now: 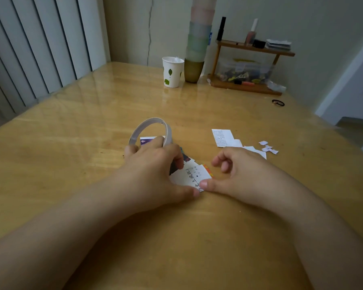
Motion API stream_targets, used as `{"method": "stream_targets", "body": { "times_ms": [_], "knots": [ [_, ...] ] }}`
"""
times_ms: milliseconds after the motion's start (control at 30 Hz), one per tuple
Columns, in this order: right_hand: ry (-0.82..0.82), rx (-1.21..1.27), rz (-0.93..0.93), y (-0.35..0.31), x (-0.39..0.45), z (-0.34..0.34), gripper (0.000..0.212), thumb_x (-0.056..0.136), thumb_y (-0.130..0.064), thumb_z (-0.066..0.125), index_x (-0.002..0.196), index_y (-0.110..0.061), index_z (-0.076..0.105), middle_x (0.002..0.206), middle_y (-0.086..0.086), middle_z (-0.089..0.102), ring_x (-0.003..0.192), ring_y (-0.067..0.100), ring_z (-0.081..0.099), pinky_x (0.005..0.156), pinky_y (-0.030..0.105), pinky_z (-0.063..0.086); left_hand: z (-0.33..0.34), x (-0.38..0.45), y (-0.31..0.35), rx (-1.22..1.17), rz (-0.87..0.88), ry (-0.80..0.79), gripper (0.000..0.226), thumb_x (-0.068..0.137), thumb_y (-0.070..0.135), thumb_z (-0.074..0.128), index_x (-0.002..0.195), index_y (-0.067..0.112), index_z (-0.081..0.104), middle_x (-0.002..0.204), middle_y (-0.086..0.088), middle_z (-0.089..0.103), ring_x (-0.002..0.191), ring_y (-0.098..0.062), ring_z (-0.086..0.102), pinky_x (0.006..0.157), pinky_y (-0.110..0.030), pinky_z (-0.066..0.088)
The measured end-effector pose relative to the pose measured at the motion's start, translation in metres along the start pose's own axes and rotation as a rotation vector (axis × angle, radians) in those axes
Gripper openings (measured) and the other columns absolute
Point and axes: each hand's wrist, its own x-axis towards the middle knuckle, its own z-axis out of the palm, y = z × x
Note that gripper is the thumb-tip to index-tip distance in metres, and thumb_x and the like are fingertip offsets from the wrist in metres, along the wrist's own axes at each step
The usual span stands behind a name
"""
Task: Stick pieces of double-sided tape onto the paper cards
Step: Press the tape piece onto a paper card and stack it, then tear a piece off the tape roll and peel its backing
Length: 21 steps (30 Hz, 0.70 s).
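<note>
The left hand (155, 162) is gripping a thin white tape ring (150, 130); the right hand (237, 172) is pinning a white printed paper card (192, 176) under its thumb, fingers curled, on the glossy wooden tabletop (92, 143).

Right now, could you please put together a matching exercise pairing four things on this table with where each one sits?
Things:
1. tape roll
2. paper cup
3. hair tie
4. paper scraps

Places:
A. far right part of the table, near the wooden shelf
B. held in the left hand
C. right of the printed card, beyond the right hand
D. at the far edge, beside the stacked cups

Pairs: 1-B, 2-D, 3-A, 4-C
</note>
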Motion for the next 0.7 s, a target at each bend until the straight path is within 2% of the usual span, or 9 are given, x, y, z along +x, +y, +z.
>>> {"method": "stream_targets", "body": {
  "times_ms": [33,133,267,400,500,533,600,700],
  "knots": [
    [-0.013,-0.015,0.007,-0.002,0.0,0.001,0.047,0.067,-0.054,0.076,0.101,-0.035,0.052,0.086,-0.016,0.045,0.073,-0.002,0.044,0.06,0.018,0.034,0.001,-0.001,0.001,0.008,0.009,-0.02,0.047,0.063,0.069,0.063,0.091,0.038,0.042,0.094,0.021,0.035,0.084,0.015,0.025,0.094,-0.025,0.015],
    [0.032,-0.02,-0.033,-0.004,0.001,0.005,0.043,0.069,-0.053,0.076,0.101,-0.036,0.052,0.086,-0.016,0.044,0.073,-0.003,0.043,0.058,0.016,0.032,0.003,-0.001,0.0,0.053,0.027,-0.043,0.045,0.067,0.068,0.061,0.095,0.042,0.037,0.098,0.019,0.033,0.078,-0.001,0.019,0.097,-0.026,0.013],
    [0.158,0.052,-0.098,-0.003,0.004,0.009,0.032,0.08,-0.049,0.067,0.105,-0.033,0.056,0.084,-0.012,0.05,0.071,0.0,0.045,0.06,0.017,0.034,0.002,0.003,-0.006,0.03,0.005,-0.024,0.036,0.076,0.062,0.059,0.101,0.041,0.043,0.094,0.019,0.032,0.08,0.004,0.031,0.096,-0.026,0.014],
    [0.257,0.179,-0.115,-0.001,0.002,0.003,0.022,0.084,-0.042,0.064,0.102,-0.03,0.059,0.077,-0.011,0.052,0.067,0.002,0.046,0.059,0.018,0.036,0.001,0.006,-0.009,0.077,-0.043,-0.002,0.031,0.082,0.057,0.055,0.106,0.04,0.045,0.107,0.013,0.035,0.095,-0.007,0.031,0.103,-0.03,0.014],
    [0.27,0.205,-0.137,0.0,0.001,0.002,0.019,0.084,-0.04,0.065,0.1,-0.031,0.061,0.077,-0.012,0.053,0.065,0.002,0.047,0.058,0.016,0.038,-0.001,0.007,-0.012,0.055,-0.069,0.079,0.04,0.083,0.051,0.058,0.115,0.039,0.038,0.11,0.012,0.039,0.106,-0.011,0.04,0.097,-0.03,0.016],
    [0.27,0.216,-0.146,-0.001,0.001,0.003,0.018,0.085,-0.039,0.065,0.1,-0.031,0.061,0.077,-0.012,0.053,0.064,0.002,0.047,0.057,0.015,0.038,-0.003,0.007,-0.013,0.022,-0.058,0.12,0.046,0.083,0.047,0.06,0.119,0.038,0.033,0.108,0.013,0.042,0.105,-0.01,0.043,0.093,-0.029,0.016],
    [0.29,0.251,-0.177,-0.001,0.0,0.003,0.015,0.085,-0.036,0.066,0.098,-0.032,0.061,0.076,-0.011,0.053,0.064,0.001,0.047,0.057,0.012,0.038,-0.007,0.006,-0.011,-0.09,0.004,0.217,0.056,0.083,0.037,0.061,0.123,0.038,0.023,0.092,0.016,0.045,0.088,0.0,0.046,0.089,-0.027,0.02],
    [0.36,0.328,-0.252,-0.004,-0.002,0.003,0.016,0.083,-0.031,0.068,0.099,-0.032,0.063,0.08,-0.01,0.056,0.072,0.004,0.05,0.066,0.015,0.042,-0.015,0.001,-0.003,-0.34,0.11,0.291,0.052,0.085,0.027,0.054,0.117,0.044,0.016,0.065,0.009,0.043,0.066,-0.007,0.049,0.07,-0.022,0.037]
  ]
}}
